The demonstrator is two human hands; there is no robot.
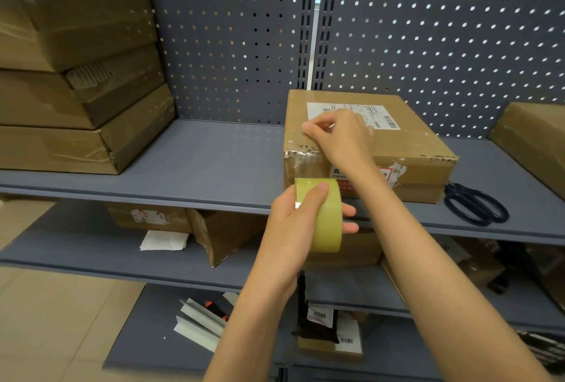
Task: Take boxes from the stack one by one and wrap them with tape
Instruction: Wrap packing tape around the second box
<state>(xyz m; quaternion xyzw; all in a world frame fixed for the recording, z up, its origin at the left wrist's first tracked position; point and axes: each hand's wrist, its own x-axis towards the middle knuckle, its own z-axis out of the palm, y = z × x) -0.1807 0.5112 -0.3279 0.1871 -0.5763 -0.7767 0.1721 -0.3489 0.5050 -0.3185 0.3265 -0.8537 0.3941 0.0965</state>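
Note:
A flat brown cardboard box (406,143) with a white shipping label lies on the grey shelf (198,161). My left hand (293,225) grips a yellowish roll of tape (328,216) just in front of the box's near face. My right hand (339,137) rests on the box's top near its front left edge, fingers curled and pinching at the clear tape there. A stack of taped brown boxes (76,76) stands at the left end of the shelf.
Dark blue scissors (475,207) lie on the shelf right of the box. Another brown box (535,137) sits at the far right. Perforated grey panels (428,39) back the shelf. Lower shelves hold opened cartons (220,232), paper and small packages.

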